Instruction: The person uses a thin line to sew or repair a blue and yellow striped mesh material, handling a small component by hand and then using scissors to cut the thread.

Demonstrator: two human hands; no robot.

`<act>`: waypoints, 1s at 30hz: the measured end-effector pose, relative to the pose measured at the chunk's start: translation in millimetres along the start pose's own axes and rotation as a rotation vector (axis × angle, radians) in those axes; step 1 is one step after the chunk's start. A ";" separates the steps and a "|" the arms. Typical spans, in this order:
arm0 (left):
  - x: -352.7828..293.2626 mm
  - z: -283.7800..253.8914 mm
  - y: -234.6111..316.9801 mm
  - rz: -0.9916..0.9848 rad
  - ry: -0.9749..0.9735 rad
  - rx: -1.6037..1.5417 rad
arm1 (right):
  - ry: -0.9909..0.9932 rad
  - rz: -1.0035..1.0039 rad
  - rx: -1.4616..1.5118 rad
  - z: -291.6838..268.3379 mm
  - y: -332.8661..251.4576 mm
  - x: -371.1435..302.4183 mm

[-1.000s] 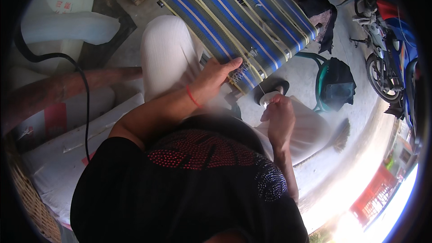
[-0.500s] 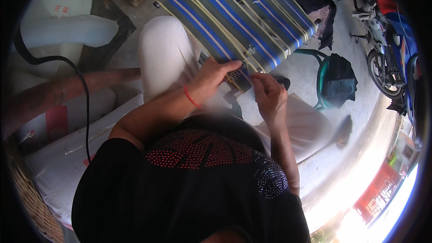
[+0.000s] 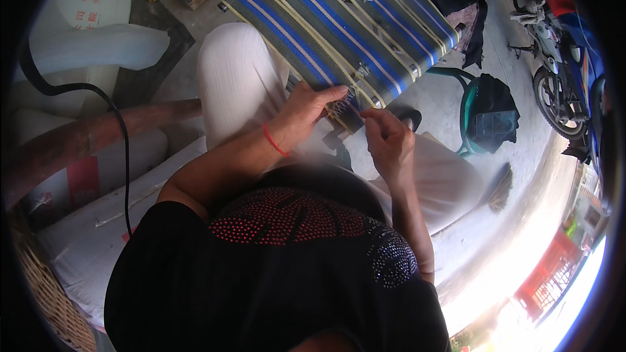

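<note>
A striped woven fabric (image 3: 306, 23) in blue, green and cream stretches away from my knees over rod-like bars. My left hand (image 3: 303, 114) is closed on its near corner, thumb lying on top and fingers underneath. Beside that thumb, a loose flap (image 3: 344, 115) of the same fabric shows light zigzag stitches or threads. My right hand (image 3: 390, 143) is just right of the flap, thumb and forefinger pinched together. What sits in that pinch is too small to make out. A small shiny metallic bundle (image 3: 363, 70) lies on the fabric beyond my hands.
To the right, a green chair (image 3: 467, 114) carries a dark cloth and a phone (image 3: 495, 122). A motorcycle (image 3: 554, 85) stands farther right. Black clothing (image 3: 460, 6) lies past the fabric. On the left are a black cable (image 3: 124, 143), a brown curved beam (image 3: 111, 135) and white sacks (image 3: 94, 0).
My right hand has shifted very slightly left, still pinched near the flap. The left hand keeps its hold on the fabric corner. The whole view has tilted a little.
</note>
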State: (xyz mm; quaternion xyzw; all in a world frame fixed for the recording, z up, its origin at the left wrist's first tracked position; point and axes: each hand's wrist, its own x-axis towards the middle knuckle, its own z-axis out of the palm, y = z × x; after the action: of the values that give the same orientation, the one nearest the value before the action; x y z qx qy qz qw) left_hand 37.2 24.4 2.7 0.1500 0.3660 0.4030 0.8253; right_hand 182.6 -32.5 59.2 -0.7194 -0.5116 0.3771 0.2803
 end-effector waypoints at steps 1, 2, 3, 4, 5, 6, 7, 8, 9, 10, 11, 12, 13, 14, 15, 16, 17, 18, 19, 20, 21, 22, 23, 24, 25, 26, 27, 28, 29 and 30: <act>-0.2 -0.5 0.4 0.002 -0.006 -0.007 | 0.000 0.000 0.001 0.1 0.2 0.2; 0.5 -0.6 -0.3 0.000 -0.009 -0.007 | -0.005 0.008 0.007 0.0 2.2 0.7; 1.2 -0.8 -0.9 -0.008 -0.004 -0.004 | -0.011 0.017 0.013 -0.1 3.6 1.2; 1.9 -0.9 -1.4 -0.016 0.000 0.000 | -0.009 0.018 0.013 -1.0 2.9 1.7; 1.8 -1.1 -1.7 -0.017 0.001 0.000 | -0.019 0.011 -0.015 -2.3 0.8 2.1; 1.7 -1.2 -1.7 -0.013 0.005 0.001 | -0.030 0.005 -0.044 -2.9 0.0 2.4; 1.5 -1.3 -1.7 -0.010 0.010 0.002 | -0.031 0.006 -0.043 -2.7 0.8 2.8; 1.0 -1.1 -0.7 -0.010 0.010 0.003 | -0.043 0.013 -0.032 -2.7 0.7 3.1; 0.6 -1.0 0.3 -0.018 0.006 0.000 | -0.054 0.020 -0.021 -2.7 0.7 3.5; 0.1 -0.8 1.1 -0.027 0.003 -0.003 | -0.054 0.020 -0.020 -2.6 1.1 3.7; 0.5 -0.4 1.0 -0.029 0.001 -0.003 | -0.064 0.024 -0.013 -2.8 2.5 4.2; 0.8 0.0 0.9 -0.033 0.004 -0.001 | -0.073 0.028 -0.005 -2.9 3.3 4.6; 1.2 0.3 0.7 -0.037 0.007 0.000 | -0.071 0.030 -0.006 -3.2 3.1 5.0; 1.3 0.0 0.7 -0.037 0.008 0.000 | -0.074 0.023 -0.003 -3.4 2.2 5.5; 1.5 -0.4 0.6 -0.034 0.010 0.002 | -0.077 0.016 -0.001 -3.6 1.5 6.1; 1.7 -0.7 0.4 -0.032 0.011 0.004 | -0.078 0.016 -0.001 -3.9 1.3 6.7; 1.7 -1.2 0.2 -0.031 0.013 0.003 | -0.090 0.014 -0.009 -4.2 1.3 7.3; 1.9 -1.5 -0.1 -0.024 0.015 0.005 | -0.103 0.012 -0.017 -4.3 1.1 8.1; 2.0 -1.8 -0.2 -0.017 0.018 0.007 | -0.104 0.012 -0.017 -4.4 -0.1 9.0; 1.5 -0.9 0.3 -0.019 0.016 0.007 | -0.113 0.012 -0.021 -5.3 -2.3 9.5; 0.6 0.3 1.3 -0.020 0.019 0.016 | -0.123 0.012 -0.024 -5.7 -3.8 10.1; 0.1 1.2 1.8 -0.022 0.021 0.026 | -0.121 0.014 -0.025 -4.8 -5.0 10.4; 0.2 1.2 1.5 -0.021 0.020 0.025 | -0.105 -0.002 -0.033 -2.8 -6.3 10.8; 0.4 1.2 1.1 -0.011 0.027 0.039 | -0.088 -0.019 -0.041 -1.6 -7.3 11.6; 0.9 1.0 0.5 -0.001 0.033 0.053 | -0.087 -0.019 -0.043 -1.8 -8.8 13.1; 1.2 0.0 -0.4 0.000 0.034 0.052 | -0.113 0.025 -0.065 -2.0 -11.1 15.0; 1.7 -1.3 -1.5 0.015 0.041 0.075 | -0.139 0.069 -0.088 -1.8 -12.6 17.0; 1.9 -1.9 -2.0 0.031 0.049 0.098 | -0.139 0.069 -0.089 -0.5 -13.0 19.2; 1.9 -1.1 -1.8 0.030 0.047 0.097 | -0.103 -0.002 -0.112 0.6 -12.6 21.4; 1.7 -0.1 -1.5 0.036 0.046 0.105 | -0.067 -0.072 -0.134 1.7 -11.9 23.6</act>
State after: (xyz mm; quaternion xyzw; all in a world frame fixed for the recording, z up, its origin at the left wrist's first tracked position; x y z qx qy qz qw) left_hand 38.6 24.8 1.0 0.1904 0.4027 0.4013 0.8004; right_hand 179.4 -6.3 61.7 -0.7046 -0.5705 0.3555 0.2275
